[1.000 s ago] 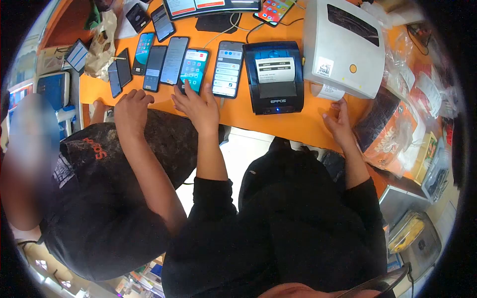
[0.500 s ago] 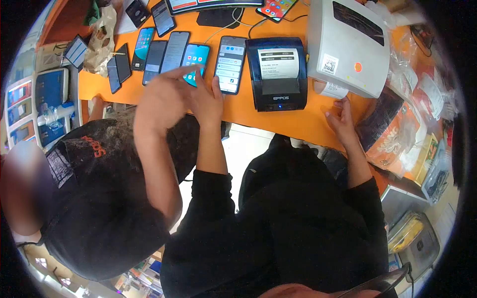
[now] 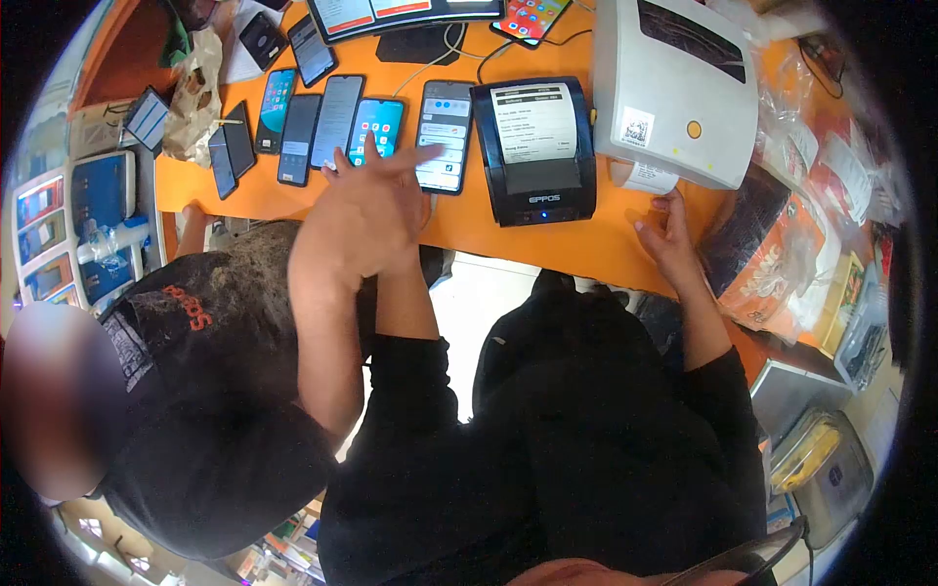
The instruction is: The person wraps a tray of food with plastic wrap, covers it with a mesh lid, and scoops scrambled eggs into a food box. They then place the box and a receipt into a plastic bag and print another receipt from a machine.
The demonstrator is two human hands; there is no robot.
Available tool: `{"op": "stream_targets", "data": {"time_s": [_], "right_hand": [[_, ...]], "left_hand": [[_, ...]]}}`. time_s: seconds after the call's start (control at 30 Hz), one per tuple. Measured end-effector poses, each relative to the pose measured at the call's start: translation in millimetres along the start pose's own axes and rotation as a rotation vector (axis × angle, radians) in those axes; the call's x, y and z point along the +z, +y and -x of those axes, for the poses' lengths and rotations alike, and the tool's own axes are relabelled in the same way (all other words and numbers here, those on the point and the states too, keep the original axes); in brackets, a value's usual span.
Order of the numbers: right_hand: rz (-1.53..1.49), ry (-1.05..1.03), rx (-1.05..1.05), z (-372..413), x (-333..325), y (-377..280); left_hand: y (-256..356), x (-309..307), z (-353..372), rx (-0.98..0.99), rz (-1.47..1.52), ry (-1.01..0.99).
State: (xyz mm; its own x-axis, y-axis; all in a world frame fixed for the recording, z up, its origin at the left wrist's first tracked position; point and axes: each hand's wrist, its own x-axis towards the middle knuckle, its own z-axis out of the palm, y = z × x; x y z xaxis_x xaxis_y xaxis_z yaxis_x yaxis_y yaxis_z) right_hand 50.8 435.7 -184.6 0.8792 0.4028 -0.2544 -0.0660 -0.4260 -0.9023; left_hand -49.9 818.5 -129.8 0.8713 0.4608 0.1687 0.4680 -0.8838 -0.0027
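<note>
My left hand (image 3: 399, 258) reaches over the front of the orange desk, mostly hidden behind a co-worker's hand (image 3: 354, 220). Spread fingertips, seemingly mine, show beyond it, by a phone with a teal screen (image 3: 379, 127). The co-worker's index finger points right, over a phone with a notification list (image 3: 445, 132). My right hand (image 3: 672, 244) rests at the desk edge with thumb and fingers apart, holding nothing. Its fingertips are just below a printed paper slip (image 3: 653, 178) that sticks out of a white label printer (image 3: 674, 98).
A black EPPOS receipt printer (image 3: 540, 186) with a printed receipt (image 3: 535, 122) stands mid-desk. Several phones lie to the left, and a monitor (image 3: 405, 12) stands behind. Plastic-wrapped packages (image 3: 767, 254) crowd the right. The co-worker leans in from the left.
The co-worker's hand has moved right and now covers most of my left hand. My left fingertips appear further left. My right hand has stayed nearly still.
</note>
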Motion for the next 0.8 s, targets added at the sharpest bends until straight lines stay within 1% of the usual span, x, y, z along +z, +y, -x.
{"op": "stream_targets", "data": {"time_s": [0.07, 0.13, 0.17, 0.2, 0.33, 0.4, 0.5, 0.53, 0.57, 0.6, 0.7, 0.8], "right_hand": [[0.001, -0.002, 0.006, 0.0, -0.5, 0.7], [0.011, -0.003, 0.046, 1.7, -1.0, -9.9], [0.009, -0.003, 0.034, 1.7, -1.3, -8.4], [0.008, -0.004, 0.023, 1.3, -1.3, -6.2], [-0.045, -0.017, 0.043, 2.2, -1.8, -10.5], [-0.026, -0.023, 0.031, 1.5, -2.2, -10.9], [-0.046, -0.019, 0.008, 0.3, -1.5, -9.6], [-0.061, -0.016, 0.001, 0.6, -0.8, -8.7], [-0.044, -0.016, -0.004, 0.7, -0.8, -7.2], [-0.026, -0.017, -0.008, 0.3, -1.3, -5.4], [-0.015, -0.023, 0.015, 1.3, -3.3, -9.6], [-0.028, -0.023, 0.03, 1.1, -3.2, -8.1]], "left_hand": [[7.9, 12.7, -4.1, -0.177, 0.299, 0.12], [7.7, 19.0, -2.7, -0.177, 0.164, 0.108], [7.2, 21.8, -1.2, -0.177, 0.096, 0.101], [9.0, 18.5, -2.4, -0.22, 0.073, 0.009], [9.0, 22.3, -5.2, -0.244, 0.093, 0.038], [8.9, 23.4, -4.9, -0.262, 0.117, 0.048], [18.6, 20.1, 2.1, -0.213, 0.108, 0.103], [20.2, 3.1, -5.3, -0.237, 0.213, -0.147], [19.1, -6.5, -12.0, -0.214, 0.277, -0.237], [19.3, -7.4, -15.1, -0.199, 0.289, -0.264], [10.3, 0.3, -19.2, -0.125, 0.21, -0.013], [0.7, 3.7, -10.0, -0.127, 0.198, 0.1]]}}
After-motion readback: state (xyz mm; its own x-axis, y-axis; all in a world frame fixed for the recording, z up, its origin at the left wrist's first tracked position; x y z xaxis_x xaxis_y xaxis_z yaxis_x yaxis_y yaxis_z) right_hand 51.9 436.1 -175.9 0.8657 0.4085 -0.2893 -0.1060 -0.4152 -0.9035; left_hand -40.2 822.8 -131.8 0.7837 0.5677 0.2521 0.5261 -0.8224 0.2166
